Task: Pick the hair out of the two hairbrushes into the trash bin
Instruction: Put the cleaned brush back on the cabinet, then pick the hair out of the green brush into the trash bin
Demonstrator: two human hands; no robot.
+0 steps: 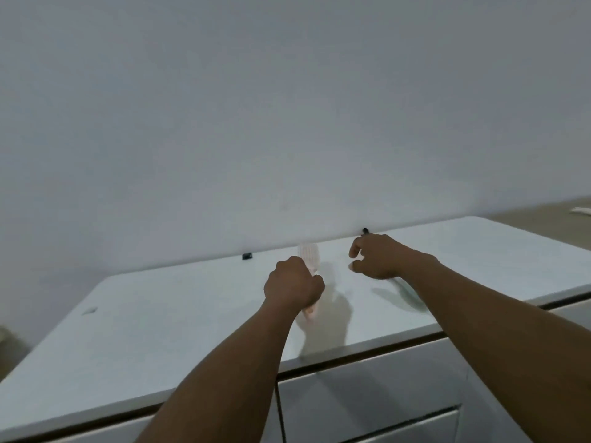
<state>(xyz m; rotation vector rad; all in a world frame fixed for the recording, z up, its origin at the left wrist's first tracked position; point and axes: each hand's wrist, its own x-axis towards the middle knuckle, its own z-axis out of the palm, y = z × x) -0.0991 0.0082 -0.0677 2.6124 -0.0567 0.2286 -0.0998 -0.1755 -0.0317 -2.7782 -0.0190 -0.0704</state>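
My left hand (292,282) is closed around the handle of a pale pink hairbrush (309,257), whose head sticks up beyond my knuckles over the white cabinet top (160,314). My right hand (380,255) hovers just to the right of the brush head, fingers curled and pinched near each other; whether any hair is between them is too blurred to tell. A second hairbrush and a trash bin are not in view.
A plain white wall rises behind the cabinet. Two small dark items (247,256) (365,231) sit at the cabinet's back edge. Drawer fronts (367,398) are below the top. A tan floor with a white object (580,211) shows at far right.
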